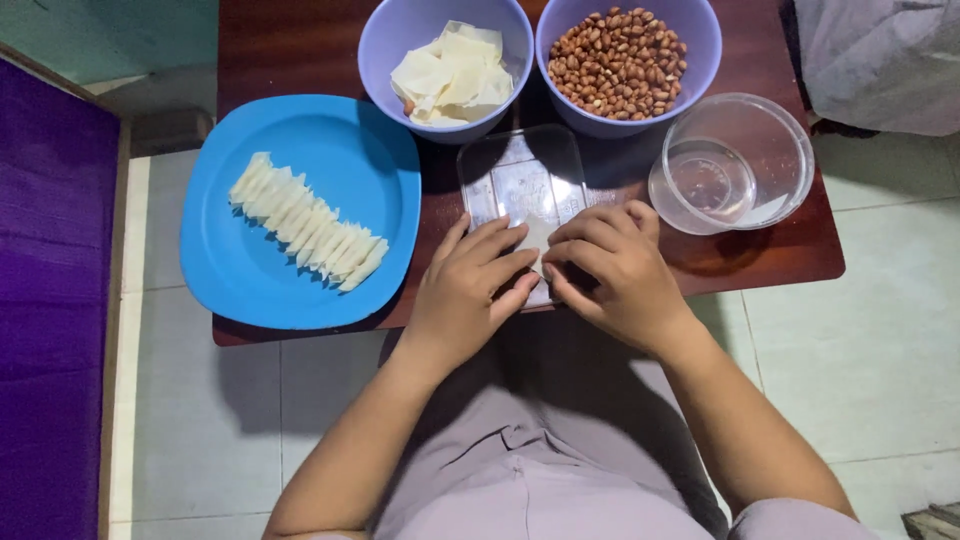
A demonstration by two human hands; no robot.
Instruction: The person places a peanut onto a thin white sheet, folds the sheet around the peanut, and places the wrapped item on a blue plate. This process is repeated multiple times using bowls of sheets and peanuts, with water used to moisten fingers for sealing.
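Both hands, left hand [470,285] and right hand [615,265], cover the near end of the clear tray [520,180]; whatever they pinch there is hidden. Behind the tray, both purple bowls [390,45] are cut off by the top edge.

I see my hands [545,275] on the tray [520,180] at the table's [300,40] near edge, two bowls [445,60] behind it, plate [300,210] left

Both bare forearms reach forward; the left hand [468,290] and right hand [612,270] meet, fingers curled downward (fingertips nearly touching), palms facing down.
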